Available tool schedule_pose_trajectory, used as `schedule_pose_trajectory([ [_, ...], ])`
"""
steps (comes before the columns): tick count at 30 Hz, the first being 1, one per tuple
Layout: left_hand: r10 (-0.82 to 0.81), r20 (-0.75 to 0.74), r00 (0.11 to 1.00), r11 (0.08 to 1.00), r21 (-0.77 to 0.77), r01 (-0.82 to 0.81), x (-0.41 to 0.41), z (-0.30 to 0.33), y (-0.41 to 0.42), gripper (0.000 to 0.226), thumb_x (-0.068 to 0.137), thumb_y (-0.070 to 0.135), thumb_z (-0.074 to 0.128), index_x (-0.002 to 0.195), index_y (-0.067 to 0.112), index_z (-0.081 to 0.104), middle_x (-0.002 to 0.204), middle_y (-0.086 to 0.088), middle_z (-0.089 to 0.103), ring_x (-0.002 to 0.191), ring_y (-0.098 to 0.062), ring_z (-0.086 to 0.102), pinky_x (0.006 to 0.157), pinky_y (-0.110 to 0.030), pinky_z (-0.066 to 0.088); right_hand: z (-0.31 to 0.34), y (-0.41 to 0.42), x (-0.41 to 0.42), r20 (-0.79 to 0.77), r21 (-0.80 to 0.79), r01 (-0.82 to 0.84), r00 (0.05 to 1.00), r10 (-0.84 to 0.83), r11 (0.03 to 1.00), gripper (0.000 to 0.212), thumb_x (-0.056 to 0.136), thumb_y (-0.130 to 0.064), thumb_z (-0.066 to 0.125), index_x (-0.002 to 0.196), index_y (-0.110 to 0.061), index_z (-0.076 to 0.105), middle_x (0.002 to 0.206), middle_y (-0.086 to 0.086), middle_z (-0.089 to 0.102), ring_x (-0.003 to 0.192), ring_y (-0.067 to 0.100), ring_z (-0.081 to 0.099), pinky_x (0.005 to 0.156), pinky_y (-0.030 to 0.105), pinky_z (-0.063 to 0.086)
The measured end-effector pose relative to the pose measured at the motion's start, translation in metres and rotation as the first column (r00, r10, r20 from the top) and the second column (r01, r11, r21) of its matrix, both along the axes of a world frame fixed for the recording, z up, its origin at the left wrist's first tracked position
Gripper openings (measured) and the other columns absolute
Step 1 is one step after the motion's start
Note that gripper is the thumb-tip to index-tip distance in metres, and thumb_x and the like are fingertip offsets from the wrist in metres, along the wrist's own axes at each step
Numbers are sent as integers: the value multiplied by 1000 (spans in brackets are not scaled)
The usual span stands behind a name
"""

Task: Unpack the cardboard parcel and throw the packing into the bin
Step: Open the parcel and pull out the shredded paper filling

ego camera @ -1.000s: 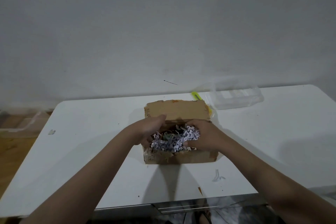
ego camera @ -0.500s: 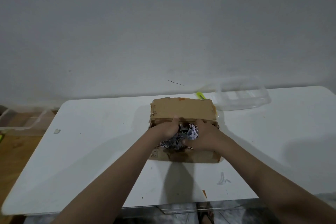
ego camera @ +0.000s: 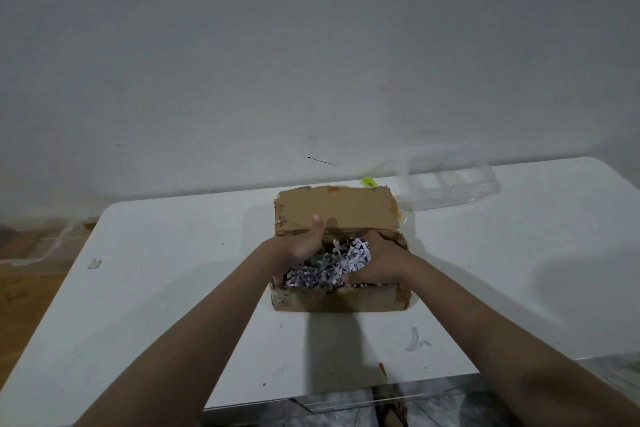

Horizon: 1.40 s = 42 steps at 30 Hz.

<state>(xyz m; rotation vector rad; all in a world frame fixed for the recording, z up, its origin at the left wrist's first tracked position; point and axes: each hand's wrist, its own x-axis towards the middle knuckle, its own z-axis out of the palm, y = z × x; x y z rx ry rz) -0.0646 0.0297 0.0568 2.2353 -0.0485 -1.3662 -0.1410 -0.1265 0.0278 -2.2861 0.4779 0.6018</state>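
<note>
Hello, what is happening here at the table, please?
A person is unpacking a brown cardboard box on the white table. Both hands are inside it, the left hand and the right hand gathering the white shredded paper filling. The flap is open. A clear plastic container lies behind. No bin is visible.

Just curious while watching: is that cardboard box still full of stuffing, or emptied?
Still full: shredded paper heaps to the cardboard box rim, its flap raised, both hands digging in.
</note>
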Motion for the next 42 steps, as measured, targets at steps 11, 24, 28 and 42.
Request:
schedule_pose_trajectory([
  [11,14,-135,991,951,-304,-55,2,-10,16,76,84,74,25,143,27,35,152,-3,27,142,-31,23,113,-54,19,-8,-4,-3,8,307,145,988,-155,941,87,62,-27,88,132,-20,37,131,1,54,117,21,53,97,37,48],
  [24,-191,82,978,944,-258,206,1,-37,26,83,73,10,79,140,17,31,140,-7,42,123,-21,44,104,-30,40,-17,-5,1,8,452,144,986,-166,880,81,57,-3,88,124,-18,43,119,3,60,113,21,56,97,39,49],
  [28,-150,84,985,948,-271,167,-2,-41,21,84,74,-1,75,142,19,29,137,-8,45,121,-23,46,99,-30,44,-20,-5,2,11,510,172,978,-207,842,77,55,5,87,118,-17,48,116,5,62,111,21,58,96,39,51],
  [42,53,-21,998,927,-370,-57,-1,-46,21,73,71,-17,67,128,23,44,120,-16,56,109,-33,59,92,-44,52,-34,-12,2,19,654,230,947,-319,721,50,66,-32,84,112,-26,64,124,2,63,113,23,60,104,48,44],
])
